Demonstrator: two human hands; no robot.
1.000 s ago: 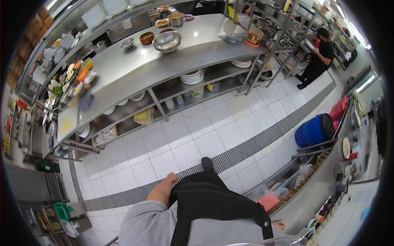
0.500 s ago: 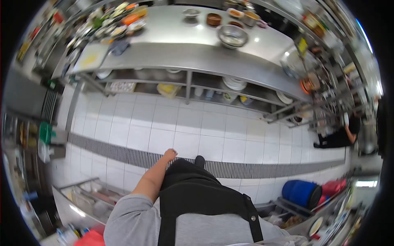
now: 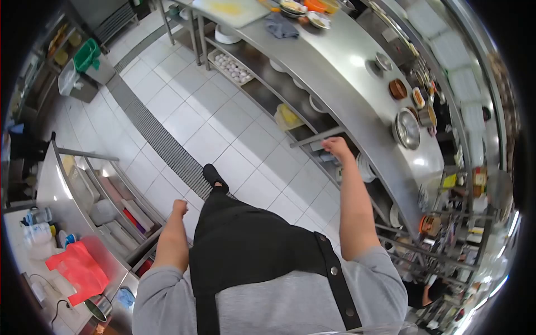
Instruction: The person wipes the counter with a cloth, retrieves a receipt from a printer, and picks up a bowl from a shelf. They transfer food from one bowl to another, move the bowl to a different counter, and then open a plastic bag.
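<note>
My left hand (image 3: 180,208) hangs low beside my black apron (image 3: 251,240), its fingers curled, above the tiled floor near the open drawer unit; what it holds, if anything, is too small to tell. Farther forward and to the right, my right hand (image 3: 336,147) is raised with bent fingers beside the steel counter (image 3: 346,106). Nothing can be made out in its fingers. Beyond it, the counter's lower shelf carries a tray of eggs (image 3: 231,68) and stacked plates (image 3: 365,167). A metal bowl (image 3: 407,129) sits on top.
A floor drain (image 3: 159,134) runs ahead past my shoe (image 3: 213,176). Left are a drawer unit (image 3: 106,195) with containers, a red bag (image 3: 78,269) and a green-lined bin (image 3: 87,56). A grey cloth (image 3: 281,26) lies by the cutting board (image 3: 231,10). Another person (image 3: 424,293) is at the lower right.
The view has turned left along the aisle, so the counter now runs diagonally on the right. My right hand has come into view. The eggs and green-lined bin appear larger.
</note>
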